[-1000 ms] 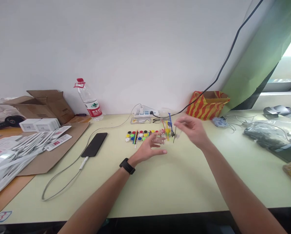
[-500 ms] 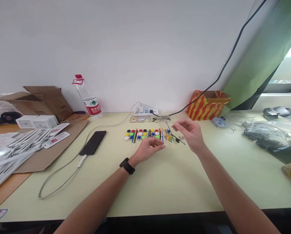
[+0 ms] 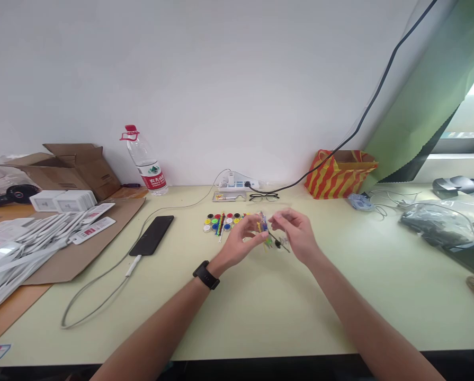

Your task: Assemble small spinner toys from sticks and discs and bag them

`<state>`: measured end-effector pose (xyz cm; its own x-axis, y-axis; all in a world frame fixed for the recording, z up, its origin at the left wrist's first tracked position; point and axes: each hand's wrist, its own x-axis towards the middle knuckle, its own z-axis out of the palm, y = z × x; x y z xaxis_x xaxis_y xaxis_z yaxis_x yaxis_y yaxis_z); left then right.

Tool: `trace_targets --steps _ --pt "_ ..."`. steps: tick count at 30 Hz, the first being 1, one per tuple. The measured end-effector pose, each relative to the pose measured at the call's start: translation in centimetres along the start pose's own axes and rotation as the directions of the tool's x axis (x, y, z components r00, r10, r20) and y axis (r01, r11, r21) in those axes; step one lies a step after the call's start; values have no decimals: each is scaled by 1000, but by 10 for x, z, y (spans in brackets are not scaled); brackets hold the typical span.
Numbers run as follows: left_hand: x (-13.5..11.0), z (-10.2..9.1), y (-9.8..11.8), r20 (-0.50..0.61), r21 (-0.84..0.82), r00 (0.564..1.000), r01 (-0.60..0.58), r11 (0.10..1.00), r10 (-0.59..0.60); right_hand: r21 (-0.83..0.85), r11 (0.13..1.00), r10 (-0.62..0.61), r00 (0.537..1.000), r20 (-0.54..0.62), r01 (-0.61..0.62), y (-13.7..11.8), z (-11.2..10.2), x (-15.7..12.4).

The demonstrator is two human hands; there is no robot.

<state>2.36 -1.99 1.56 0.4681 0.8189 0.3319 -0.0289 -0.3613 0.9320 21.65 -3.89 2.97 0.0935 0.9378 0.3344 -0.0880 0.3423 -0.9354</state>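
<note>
My left hand (image 3: 240, 244), with a black watch (image 3: 206, 275) on its wrist, and my right hand (image 3: 296, 235) meet above the pale green table (image 3: 260, 307). Between their fingertips is a small bundle of thin coloured plastic sticks (image 3: 265, 233) in yellow, blue, green and black. Both hands pinch this bundle; the right hand also seems to touch a clear wrapper, hard to make out. Just behind the hands lies a row of small coloured round caps (image 3: 224, 220) with more sticks across them.
A black phone (image 3: 153, 235) on a white cable lies left of centre. At the back stand a water bottle (image 3: 144, 161), a power strip (image 3: 237, 184), glasses (image 3: 264, 197) and a striped bag (image 3: 338, 173). Cardboard (image 3: 78, 238) with white packets sits left; dark bags (image 3: 439, 225) right.
My right hand has come down and left toward my left hand. The coloured sticks, held up and spread a second ago, are now gathered low between both hands, nearer to me.
</note>
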Motion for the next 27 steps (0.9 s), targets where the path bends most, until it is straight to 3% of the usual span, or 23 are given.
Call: trace_targets --steps 3,7,10,13,17,23,27 --pt "2 2 -2 -3 -99 1000 15 995 -16 -21 999 -40 999 31 41 -1 9 -7" --pt "2 1 -6 -18 -82 998 50 995 -52 -187 951 -264 962 -73 246 -5 7 -11" --pt "1 1 -8 -49 -47 996 77 996 -79 -391 818 -472 881 -37 422 -5 4 -13" --pt "2 0 -10 -3 -45 997 76 996 -76 -512 689 -570 820 55 513 -2 2 -14" --pt "4 -2 -12 128 -112 989 93 989 -78 -551 671 -532 840 107 496 4 -2 -11" --pt "4 -5 -10 -40 -15 996 82 997 -83 -472 770 -391 902 183 429 2 -4 -9" --pt "5 -6 -4 -44 -16 998 37 999 -37 -443 799 -389 911 135 407 0 -4 -9"
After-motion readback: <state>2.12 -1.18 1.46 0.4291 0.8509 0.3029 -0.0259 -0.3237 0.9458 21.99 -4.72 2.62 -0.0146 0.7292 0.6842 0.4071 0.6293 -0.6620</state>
